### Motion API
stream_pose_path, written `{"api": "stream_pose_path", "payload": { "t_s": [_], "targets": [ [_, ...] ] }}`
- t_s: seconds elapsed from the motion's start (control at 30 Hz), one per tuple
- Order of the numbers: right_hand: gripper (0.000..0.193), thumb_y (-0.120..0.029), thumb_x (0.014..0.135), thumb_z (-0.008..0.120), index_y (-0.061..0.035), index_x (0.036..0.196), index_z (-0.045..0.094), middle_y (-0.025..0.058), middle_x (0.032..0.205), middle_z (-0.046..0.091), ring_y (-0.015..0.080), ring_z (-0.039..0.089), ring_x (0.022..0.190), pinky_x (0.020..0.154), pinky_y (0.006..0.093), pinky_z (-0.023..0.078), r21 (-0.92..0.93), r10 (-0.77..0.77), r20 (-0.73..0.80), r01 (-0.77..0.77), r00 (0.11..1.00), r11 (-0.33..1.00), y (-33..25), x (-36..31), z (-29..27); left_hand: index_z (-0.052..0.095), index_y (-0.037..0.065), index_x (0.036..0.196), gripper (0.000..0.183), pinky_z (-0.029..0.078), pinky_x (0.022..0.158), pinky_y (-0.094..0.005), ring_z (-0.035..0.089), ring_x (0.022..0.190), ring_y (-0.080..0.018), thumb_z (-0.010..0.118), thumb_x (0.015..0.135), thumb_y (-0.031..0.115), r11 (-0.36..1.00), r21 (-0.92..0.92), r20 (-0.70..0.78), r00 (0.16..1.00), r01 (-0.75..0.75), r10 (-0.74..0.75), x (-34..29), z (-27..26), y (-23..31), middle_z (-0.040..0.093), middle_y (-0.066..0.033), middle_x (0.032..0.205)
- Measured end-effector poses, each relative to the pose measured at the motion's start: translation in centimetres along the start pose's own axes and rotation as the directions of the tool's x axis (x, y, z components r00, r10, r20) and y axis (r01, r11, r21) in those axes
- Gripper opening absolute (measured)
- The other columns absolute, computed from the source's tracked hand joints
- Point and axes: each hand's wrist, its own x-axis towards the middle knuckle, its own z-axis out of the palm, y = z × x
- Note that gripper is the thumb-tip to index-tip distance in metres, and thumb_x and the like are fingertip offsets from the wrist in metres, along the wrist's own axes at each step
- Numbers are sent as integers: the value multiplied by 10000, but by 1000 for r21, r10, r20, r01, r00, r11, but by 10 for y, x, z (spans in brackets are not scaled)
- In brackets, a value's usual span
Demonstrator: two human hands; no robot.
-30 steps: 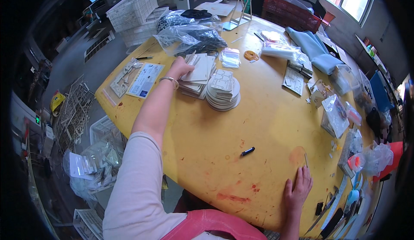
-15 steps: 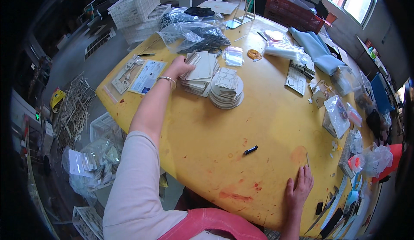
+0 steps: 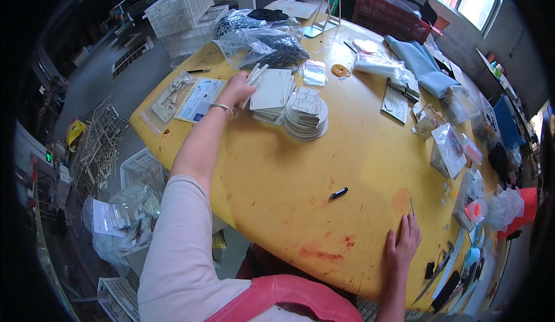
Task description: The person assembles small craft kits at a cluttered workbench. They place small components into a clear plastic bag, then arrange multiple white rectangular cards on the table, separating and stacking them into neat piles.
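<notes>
My left hand (image 3: 238,88) is closed on several thin wooden sheets (image 3: 257,75), tilted up on edge at the left side of a stack of pale rectangular wooden sheets (image 3: 270,89). Beside that stack stands a pile of round wooden discs (image 3: 306,128), topped by small cut wooden panels (image 3: 306,100). On the near right of the table lies my right hand (image 3: 404,244), palm down, fingers stretched forward and thumb apart. A slim metal tool (image 3: 412,206) touches its fingertips; whether the tool runs under them is hidden.
The yellow table (image 3: 277,189) bears a dark marker (image 3: 339,193) in the middle. A printed sheet (image 3: 199,99) lies left of the stack. Bagged dark goods (image 3: 260,47) sit behind it. Knives, scissors and rulers (image 3: 445,270) crowd the right edge; a red crate (image 3: 387,15) stands at the back.
The sheets in my left hand have been drawn left and tilted away from the stack, baring more of its top. My right hand stays in place on the table; the view has shifted slightly.
</notes>
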Motion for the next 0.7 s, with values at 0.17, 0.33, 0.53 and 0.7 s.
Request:
{"api": "stream_pose_path", "payload": {
  "t_s": [0.17,0.33,0.53,0.7],
  "targets": [
    [586,-212,922,650,5,1452,529,216,1566,465,363,399,1480,1245,534,205,9,6,-12,-6,1000,1000,-4,-1,-2,616,11,1148,400,548,883,-508,682,999,-474,695,795,181,984,168,105,994,-54,36,-11,-9,19,706,-307,1049],
    [614,-242,922,650,-5,1470,510,214,1563,468,359,401,1479,1252,541,188,-31,4,-21,-5,1000,999,2,-3,3,505,3,1180,391,547,816,-535,691,943,-477,636,847,160,977,212,-6,999,-30,32,-12,-14,26,699,-299,993],
    [612,-213,927,645,-19,1487,489,204,1552,483,361,413,1470,1247,559,189,-240,-235,-238,177,943,954,-1,-6,-1,496,-46,1195,356,557,796,-530,701,895,-474,581,921,164,977,158,29,989,141,-147,-24,-62,-40,691,-321,990],
    [562,-184,958,660,13,1461,505,226,1513,511,384,474,1415,1207,499,312,294,-151,-91,171,984,940,-54,52,5,544,-10,1295,395,548,939,-533,678,1107,-457,583,947,172,836,520,50,971,174,-233,-66,-76,-95,677,-304,1167]
  ]
}}
